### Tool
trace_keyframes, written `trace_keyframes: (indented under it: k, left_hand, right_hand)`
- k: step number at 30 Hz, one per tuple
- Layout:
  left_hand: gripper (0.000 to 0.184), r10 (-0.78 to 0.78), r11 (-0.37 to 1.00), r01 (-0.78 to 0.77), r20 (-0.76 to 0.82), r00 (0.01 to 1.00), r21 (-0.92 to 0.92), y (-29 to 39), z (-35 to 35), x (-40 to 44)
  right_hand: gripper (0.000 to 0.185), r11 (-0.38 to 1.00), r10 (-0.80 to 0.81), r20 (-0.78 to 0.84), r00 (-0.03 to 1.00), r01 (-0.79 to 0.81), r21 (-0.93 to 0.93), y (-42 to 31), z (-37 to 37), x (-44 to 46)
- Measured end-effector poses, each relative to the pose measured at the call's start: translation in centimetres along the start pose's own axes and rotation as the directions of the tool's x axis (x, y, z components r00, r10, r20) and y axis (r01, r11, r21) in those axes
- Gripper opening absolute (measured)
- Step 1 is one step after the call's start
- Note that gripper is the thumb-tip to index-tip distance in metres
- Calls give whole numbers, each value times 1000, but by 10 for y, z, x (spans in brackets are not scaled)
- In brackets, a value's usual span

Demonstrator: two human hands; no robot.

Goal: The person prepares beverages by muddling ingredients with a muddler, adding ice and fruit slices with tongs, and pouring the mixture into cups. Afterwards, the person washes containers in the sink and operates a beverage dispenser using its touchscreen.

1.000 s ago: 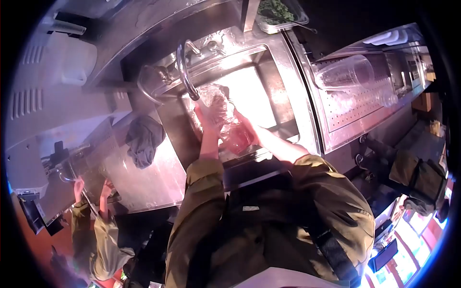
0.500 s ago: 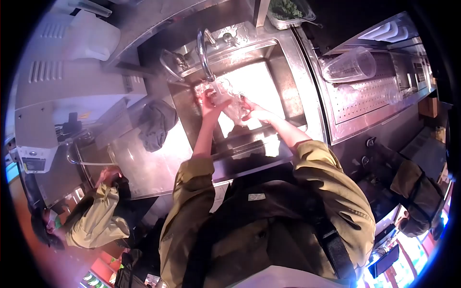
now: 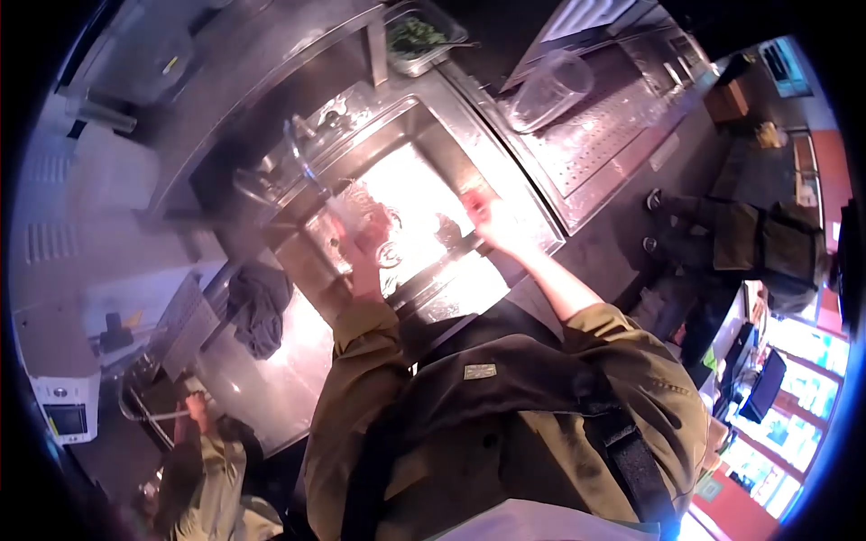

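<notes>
A tap [image 3: 304, 155] rises at the back edge of the sink [image 3: 448, 153], greens [image 3: 418, 38] sit beyond its back right corner, a cloth [image 3: 259, 311] lies on the left counter [image 3: 242, 383], and a tub [image 3: 552, 88] rests on the right drainboard [image 3: 588, 164]. In the sink, the left hand [image 3: 363, 251] meets a clear item [image 3: 390, 254], while the right hand [image 3: 485, 216] is near the right edge. Glare and blur obscure item and fingers; I cannot tell either hand's grip.
</notes>
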State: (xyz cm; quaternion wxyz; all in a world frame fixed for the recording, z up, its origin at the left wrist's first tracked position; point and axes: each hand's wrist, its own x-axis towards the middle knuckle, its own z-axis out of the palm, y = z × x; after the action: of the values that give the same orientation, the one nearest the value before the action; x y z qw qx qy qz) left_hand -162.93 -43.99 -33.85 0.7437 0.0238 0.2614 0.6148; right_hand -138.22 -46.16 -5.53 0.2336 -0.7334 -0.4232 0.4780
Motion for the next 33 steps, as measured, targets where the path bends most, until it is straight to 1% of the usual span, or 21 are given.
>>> trace_keyframes:
  k: [1,3,4,5,7,8,10,12,13,14,16,18,21,23,24,25,27,28,30,31,33]
  left_hand:
    - [68,-15,1000,14,44,999,19,6,3,-5]
    - [61,-60,992,52,66,996,115,21,9,-16]
    - [57,-65,983,85,-126,990,162,27,17,-25]
    - [55,-95,979,100,-36,995,176,31,12,-31]
    - [52,-152,969,123,126,980,214,41,-16,-42]
    - [57,-122,953,122,-17,992,276,46,-19,-48]
    - [67,-183,963,208,-148,972,171,64,4,-67]
    - [73,-296,955,293,-181,938,-43,79,39,-76]
    - [75,-319,948,306,-264,910,-90,87,44,-88]
    - [77,-339,941,309,-353,872,-140,94,44,-106]
    - [75,-297,955,276,-346,890,-110,104,44,-115]
    - [78,-216,971,237,-379,900,9,114,59,-130]
    - [84,-190,981,187,-413,891,-49,122,55,-157]
    - [87,-189,976,134,-360,914,-172,120,49,-181]
    - [89,-193,965,119,-327,925,-234,118,47,-191]
    - [84,-171,944,111,-173,970,-311,112,55,-199]
    - [84,-92,954,30,-195,976,-300,92,77,-222]
    - [88,-29,981,-41,-355,934,-188,84,80,-232]
    - [89,-243,931,140,-287,927,-337,73,67,-243]
    - [88,-159,963,73,-326,932,-259,63,69,-246]
    - [86,74,997,-77,-398,914,8,31,116,-253]
  right_hand:
    - [64,996,72,-108,992,-76,-37,-13,-33,-9]
    - [81,908,-297,-338,893,155,-390,96,-100,91]
    - [85,826,-446,-477,757,143,-545,109,-122,108]
    - [90,728,-592,-559,580,89,-679,115,-131,129]
    - [92,709,-650,-505,569,213,-673,134,-144,170]
    - [91,673,-693,-308,652,430,-602,161,-162,179]
    - [73,787,-586,-487,647,312,-531,166,-141,158]
    - [55,857,-486,-630,606,472,-206,119,-77,94]
    - [57,831,-231,-503,833,438,344,101,-36,72]
    - [56,784,-289,-410,865,460,417,103,9,76]
    - [67,673,-69,243,968,-134,728,98,105,96]
    - [80,162,94,808,581,-810,564,96,196,136]
    - [87,624,-8,735,678,-571,533,54,215,121]
    - [100,936,92,437,895,-227,269,42,228,131]
    - [110,937,-268,195,943,302,-174,59,234,172]
    - [111,906,-250,211,945,305,-294,20,198,165]
    - [110,845,-259,239,936,340,-413,-38,150,164]
    - [108,834,-290,239,927,367,-411,-46,159,181]
    - [104,816,-346,228,910,412,-406,-62,178,198]
    - [99,856,-271,275,922,362,-369,-70,187,202]
    - [99,833,-418,192,888,459,-308,-40,226,242]
